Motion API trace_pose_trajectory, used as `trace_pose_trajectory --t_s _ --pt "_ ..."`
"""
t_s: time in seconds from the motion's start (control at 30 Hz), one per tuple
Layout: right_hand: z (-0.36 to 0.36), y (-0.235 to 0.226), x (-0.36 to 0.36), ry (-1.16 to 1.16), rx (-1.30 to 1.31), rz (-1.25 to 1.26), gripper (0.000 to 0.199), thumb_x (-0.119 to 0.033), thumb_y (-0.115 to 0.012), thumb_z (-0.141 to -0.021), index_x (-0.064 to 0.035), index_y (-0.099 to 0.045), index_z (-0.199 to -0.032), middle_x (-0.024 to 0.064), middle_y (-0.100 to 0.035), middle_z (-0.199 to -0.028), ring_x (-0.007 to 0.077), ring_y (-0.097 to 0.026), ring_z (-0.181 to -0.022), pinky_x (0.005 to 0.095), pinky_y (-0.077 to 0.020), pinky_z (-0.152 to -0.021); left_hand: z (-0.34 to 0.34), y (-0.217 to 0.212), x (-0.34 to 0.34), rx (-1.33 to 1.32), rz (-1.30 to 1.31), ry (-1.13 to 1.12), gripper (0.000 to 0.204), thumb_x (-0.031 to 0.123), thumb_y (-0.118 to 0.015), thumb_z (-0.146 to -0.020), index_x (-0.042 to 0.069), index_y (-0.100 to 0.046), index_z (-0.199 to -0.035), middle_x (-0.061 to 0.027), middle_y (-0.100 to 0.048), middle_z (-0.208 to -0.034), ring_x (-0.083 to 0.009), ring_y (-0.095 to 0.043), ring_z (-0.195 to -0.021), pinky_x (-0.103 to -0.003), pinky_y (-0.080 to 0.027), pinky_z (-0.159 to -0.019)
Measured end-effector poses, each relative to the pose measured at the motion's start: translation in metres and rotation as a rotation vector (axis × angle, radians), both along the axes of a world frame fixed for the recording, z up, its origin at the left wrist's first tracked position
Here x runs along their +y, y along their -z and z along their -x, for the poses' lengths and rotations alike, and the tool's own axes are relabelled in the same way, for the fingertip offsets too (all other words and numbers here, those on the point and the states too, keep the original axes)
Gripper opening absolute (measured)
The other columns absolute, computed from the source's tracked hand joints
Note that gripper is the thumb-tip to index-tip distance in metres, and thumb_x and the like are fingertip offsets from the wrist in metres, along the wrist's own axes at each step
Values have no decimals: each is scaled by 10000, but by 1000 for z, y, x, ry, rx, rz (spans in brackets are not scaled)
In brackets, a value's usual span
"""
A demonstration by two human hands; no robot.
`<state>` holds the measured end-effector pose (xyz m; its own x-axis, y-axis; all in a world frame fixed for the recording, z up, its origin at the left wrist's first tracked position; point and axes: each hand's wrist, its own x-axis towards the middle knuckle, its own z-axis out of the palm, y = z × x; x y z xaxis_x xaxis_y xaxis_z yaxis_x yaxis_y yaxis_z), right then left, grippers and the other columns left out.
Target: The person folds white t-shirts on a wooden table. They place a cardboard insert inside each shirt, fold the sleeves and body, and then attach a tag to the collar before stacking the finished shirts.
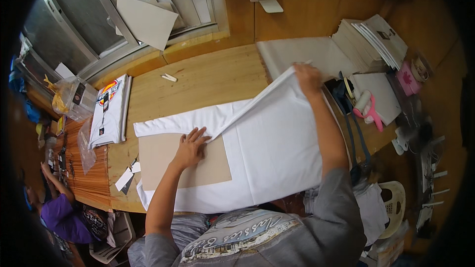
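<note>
A white garment (277,148), probably a shirt, is spread across the wooden table before me. On its left part lies a flat beige cardboard sheet (163,160). My left hand (193,149) rests with spread fingers on the cardboard, its fingertips by the folded-in strip of cloth. Farther right, my right hand (308,80) is closed on the garment's far edge and holds it raised, so a slanting fold runs from there toward my left hand. White hang tags (126,178) lie at the garment's left end.
A folded white shirt (110,111) with a colourful print lies at the left. Stacked cardboard sheets (358,44), a pink-handled lint roller (367,106) and a pink box (409,76) stand at the right. Another person in a purple sleeve (62,217) works at the far left.
</note>
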<state>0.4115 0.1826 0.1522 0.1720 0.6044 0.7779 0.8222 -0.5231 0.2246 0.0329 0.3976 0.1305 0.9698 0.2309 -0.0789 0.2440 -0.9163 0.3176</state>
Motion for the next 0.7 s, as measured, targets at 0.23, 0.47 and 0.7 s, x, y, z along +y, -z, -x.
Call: trace_pose_trajectory --t_s 0.23,0.47,0.7 --pt "89 37 -160 714 165 46 175 -114 -518 -750 -82 -540 -920 66 -522 -751 221 -528 -700 339 -425 -585 -4 16 0 -246 17 -7 372 111 -594 -652 194 -559 -1013 -17 -425 -1230 -255 -357 -1152 -471 -265 -899" --pt "286 52 -2 -535 1039 339 436 -225 -606 -714 -73 -499 -1108 125 -438 -1202 259 -371 -1146 395 -279 -943 -15 39 -5 -533 -191 -77 217 113 -623 -662 100 -539 -862 -1 -532 -1071 -220 -447 -1041 -398 -268 -849" --pt "102 110 21 -75 1175 14 437 -288 -499 -787 -64 -448 -1159 120 -433 -1206 237 -378 -1134 335 -295 -939 -12 27 -11 -546 -316 -9 177 99 -616 -664 121 -536 -820 9 -534 -1063 -199 -416 -1108 -445 -200 -904"
